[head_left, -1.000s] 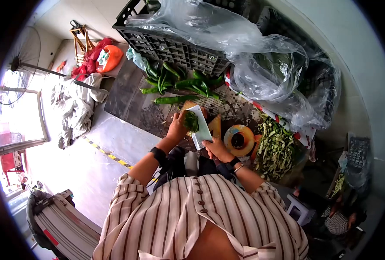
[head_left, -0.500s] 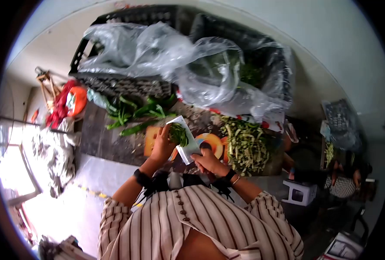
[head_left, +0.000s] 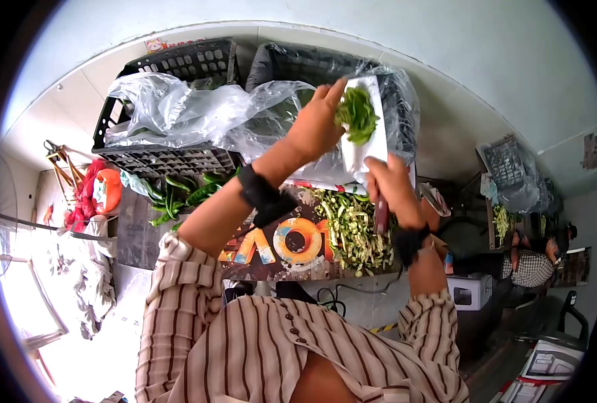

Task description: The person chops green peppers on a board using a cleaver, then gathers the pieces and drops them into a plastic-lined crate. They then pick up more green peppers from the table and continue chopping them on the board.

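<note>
My left hand (head_left: 318,121) is raised over the crates, its fingers at the upper left edge of a wide cleaver blade (head_left: 372,148), against a heap of sliced green peppers (head_left: 357,115) lying on the blade. My right hand (head_left: 394,187) is closed around the cleaver's dark handle (head_left: 381,215). Below is a pile of chopped pale green pieces (head_left: 359,235) on the dark table. Whole green peppers (head_left: 174,195) lie to the left by the crate.
Two black crates (head_left: 171,161) with clear plastic bags (head_left: 171,111) stand along the wall. An orange bag (head_left: 109,190) and red netting (head_left: 83,205) are at left. A person in a checked top (head_left: 532,267) sits at far right, near a grey-white stool (head_left: 470,292).
Both my hands have moved up and right from the table to above the crates, carrying the cleaver with the sliced peppers on it. The painted tabletop now shows more.
</note>
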The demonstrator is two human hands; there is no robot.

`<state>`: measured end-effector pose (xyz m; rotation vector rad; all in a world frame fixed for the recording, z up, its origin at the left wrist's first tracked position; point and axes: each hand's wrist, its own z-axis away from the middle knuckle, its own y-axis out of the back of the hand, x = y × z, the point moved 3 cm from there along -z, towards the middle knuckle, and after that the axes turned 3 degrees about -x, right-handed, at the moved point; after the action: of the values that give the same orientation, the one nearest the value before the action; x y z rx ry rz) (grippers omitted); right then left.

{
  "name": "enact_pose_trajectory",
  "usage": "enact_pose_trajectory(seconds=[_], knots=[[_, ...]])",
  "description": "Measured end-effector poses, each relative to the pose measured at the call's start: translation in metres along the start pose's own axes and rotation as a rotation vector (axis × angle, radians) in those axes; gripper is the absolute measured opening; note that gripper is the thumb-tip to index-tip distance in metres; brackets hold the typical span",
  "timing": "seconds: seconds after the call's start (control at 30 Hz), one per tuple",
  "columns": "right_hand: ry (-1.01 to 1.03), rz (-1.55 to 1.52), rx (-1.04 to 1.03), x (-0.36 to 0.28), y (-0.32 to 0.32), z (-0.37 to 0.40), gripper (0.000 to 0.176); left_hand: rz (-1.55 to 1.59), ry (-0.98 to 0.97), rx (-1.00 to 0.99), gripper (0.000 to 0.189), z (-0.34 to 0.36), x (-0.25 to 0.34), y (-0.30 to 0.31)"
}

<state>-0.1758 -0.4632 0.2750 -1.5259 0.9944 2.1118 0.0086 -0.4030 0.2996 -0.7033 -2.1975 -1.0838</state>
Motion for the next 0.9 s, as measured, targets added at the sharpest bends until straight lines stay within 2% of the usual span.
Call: enact_pose_trajectory(seconds=[0.07, 0.1, 0.13, 0.2, 0.27, 0.33, 0.4, 0.43, 0.47, 0.5, 0.53, 0.6, 0.63, 0.7, 0.8, 0.87, 0.9], knots=[[0.213, 0.341, 0.279, 0.009, 0.026, -0.022, 0.024, -0.095, -0.031, 0.017, 0.067, -0.005, 0.009, 0.003], [0.152, 0.217, 0.317, 0.012, 0.033, -0.020, 0.026, -0.118, -0.050, 0.034, 0.065, 0.002, 0.011, 0.008], [0.181, 0.102, 0.337, 0.023, 0.041, -0.019, 0.024, -0.146, -0.053, 0.056, 0.064, 0.012, 0.011, 0.016], [0.111, -0.121, 0.400, 0.051, 0.049, -0.010, 0.024, -0.012, -0.034, 0.062, 0.048, 0.042, 0.002, 0.033], [0.081, -0.188, 0.368, 0.063, 0.046, 0.007, 0.023, -0.082, -0.124, 0.066, 0.037, 0.081, -0.018, 0.050], [0.105, -0.147, 0.365, 0.059, 0.032, 0.028, 0.027, -0.044, 0.031, 0.054, 0.027, 0.127, -0.037, 0.068], [0.071, -0.051, 0.301, 0.067, 0.020, 0.043, 0.031, -0.112, 0.082, 0.098, 0.024, 0.178, -0.066, 0.086], [0.030, 0.079, 0.331, 0.063, 0.009, 0.051, 0.034, -0.140, 0.188, 0.101, 0.024, 0.207, -0.081, 0.092], [0.064, -0.029, 0.235, 0.072, 0.002, 0.055, 0.031, -0.164, 0.287, 0.103, 0.025, 0.234, -0.093, 0.100], [0.024, 0.084, 0.228, 0.070, -0.010, 0.061, 0.030, -0.142, 0.438, 0.062, 0.027, 0.257, -0.097, 0.107], [-0.015, 0.199, 0.222, 0.067, -0.021, 0.068, 0.028, -0.147, 0.447, 0.063, 0.027, 0.280, -0.102, 0.111], [0.130, 0.186, 0.118, 0.112, -0.038, 0.066, 0.028, -0.149, 0.662, 0.083, 0.031, 0.325, -0.122, 0.114], [0.127, 0.221, 0.036, 0.111, -0.050, 0.067, 0.030, -0.152, 0.671, 0.089, 0.031, 0.340, -0.126, 0.116], [0.239, 0.348, -0.067, 0.109, -0.074, 0.070, 0.034, -0.178, 0.834, 0.057, 0.039, 0.365, -0.138, 0.118], [0.236, 0.388, -0.245, 0.115, -0.104, 0.070, 0.034, -0.267, 0.898, 0.069, 0.042, 0.381, -0.149, 0.118], [0.212, 0.365, -0.280, 0.114, -0.116, 0.072, 0.034, -0.237, 0.905, 0.079, 0.044, 0.381, -0.152, 0.120], [0.229, 0.367, -0.273, 0.113, -0.120, 0.072, 0.033, -0.312, 0.835, 0.064, 0.045, 0.379, -0.153, 0.120]])
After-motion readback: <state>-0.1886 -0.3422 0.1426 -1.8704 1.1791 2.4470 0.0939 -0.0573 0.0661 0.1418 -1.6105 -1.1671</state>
